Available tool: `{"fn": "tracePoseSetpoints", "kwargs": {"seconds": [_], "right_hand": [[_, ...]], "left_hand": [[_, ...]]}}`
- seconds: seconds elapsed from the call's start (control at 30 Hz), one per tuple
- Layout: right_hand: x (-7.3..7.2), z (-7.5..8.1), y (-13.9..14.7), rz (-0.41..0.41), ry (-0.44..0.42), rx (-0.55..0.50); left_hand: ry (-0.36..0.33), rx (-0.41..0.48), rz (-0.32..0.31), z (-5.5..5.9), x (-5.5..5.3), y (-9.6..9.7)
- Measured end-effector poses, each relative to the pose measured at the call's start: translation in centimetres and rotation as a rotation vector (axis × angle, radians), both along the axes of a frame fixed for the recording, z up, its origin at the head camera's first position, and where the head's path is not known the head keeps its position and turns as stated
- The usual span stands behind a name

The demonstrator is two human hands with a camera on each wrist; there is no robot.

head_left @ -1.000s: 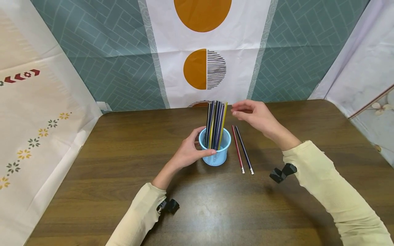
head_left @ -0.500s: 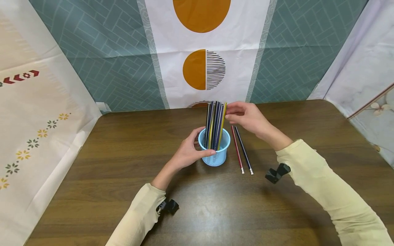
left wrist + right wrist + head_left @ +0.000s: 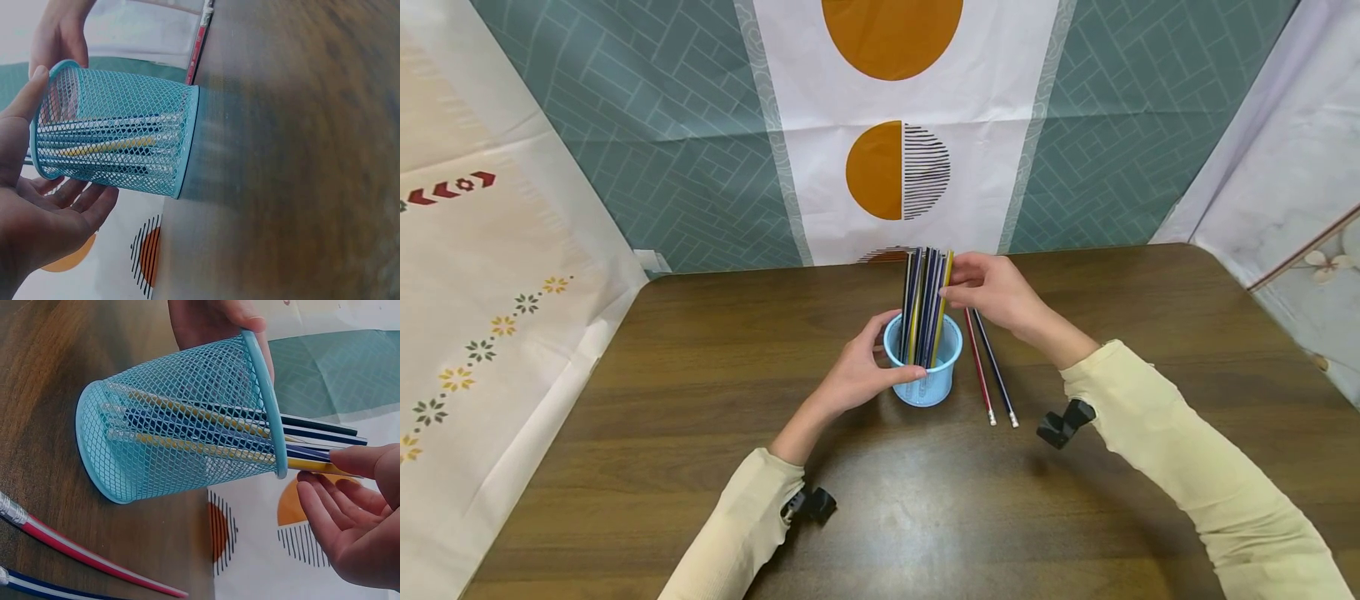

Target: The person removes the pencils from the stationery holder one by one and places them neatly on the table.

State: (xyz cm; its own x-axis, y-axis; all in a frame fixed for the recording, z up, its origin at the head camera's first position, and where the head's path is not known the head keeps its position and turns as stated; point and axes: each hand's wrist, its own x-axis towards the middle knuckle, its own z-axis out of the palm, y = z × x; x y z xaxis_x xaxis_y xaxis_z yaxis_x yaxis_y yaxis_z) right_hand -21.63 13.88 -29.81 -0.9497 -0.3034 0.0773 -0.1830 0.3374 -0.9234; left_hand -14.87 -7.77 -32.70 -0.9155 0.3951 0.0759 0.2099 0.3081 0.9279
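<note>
A light blue mesh pencil cup [image 3: 925, 392] stands upright on the wooden table, holding several pencils [image 3: 917, 292] in dark and yellow colours. Around its left side and rim curls my left hand [image 3: 859, 367], thumb in front and fingers behind. My right hand [image 3: 996, 292] is at the upper right of the bundle, pinching a yellow pencil [image 3: 312, 465] between thumb and fingers near its upper end. That pencil's lower end is still inside the cup. A red pencil [image 3: 979, 367] and a dark blue pencil [image 3: 996, 367] lie side by side just right of the cup.
The brown wooden table [image 3: 700, 433] reaches back to a patterned cloth [image 3: 700, 133] hung behind it. Light cloths hang at the left and right sides. A small black wrist camera [image 3: 1063, 423] sits under the right sleeve, another black camera [image 3: 811, 506] by the left.
My right hand has moved left and slightly down, from beside the bundle onto the yellow pencil. The left hand, the cup and the two lying pencils keep their places.
</note>
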Motion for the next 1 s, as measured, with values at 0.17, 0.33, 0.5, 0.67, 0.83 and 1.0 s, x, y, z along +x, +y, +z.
{"fn": "tracePoseSetpoints", "kwargs": {"seconds": [0.17,0.33,0.5,0.67,0.83,1.0], "right_hand": [[0.0,-0.1,-0.2,-0.016,-0.001,0.034],[0.0,-0.1,-0.2,-0.030,0.001,0.047],[0.0,0.0,-0.3,-0.038,0.009,0.043],[-0.1,0.4,-0.3,-0.035,0.031,0.013],[-0.1,0.6,-0.2,-0.041,0.061,-0.005],[0.0,0.9,0.0,-0.046,0.103,-0.017]], "left_hand": [[-0.002,-0.002,-0.005,-0.9,-0.6,-0.1],[0.002,-0.010,0.005,-3.3,-2.0,-0.3],[0.021,-0.007,0.011,-3.7,-2.2,-0.4],[0.039,-0.002,0.010,-3.7,-2.2,-0.5],[0.042,-0.003,0.008,-3.7,-2.2,-0.6],[0.037,-0.012,0.008,-3.7,-2.1,-0.6]]}}
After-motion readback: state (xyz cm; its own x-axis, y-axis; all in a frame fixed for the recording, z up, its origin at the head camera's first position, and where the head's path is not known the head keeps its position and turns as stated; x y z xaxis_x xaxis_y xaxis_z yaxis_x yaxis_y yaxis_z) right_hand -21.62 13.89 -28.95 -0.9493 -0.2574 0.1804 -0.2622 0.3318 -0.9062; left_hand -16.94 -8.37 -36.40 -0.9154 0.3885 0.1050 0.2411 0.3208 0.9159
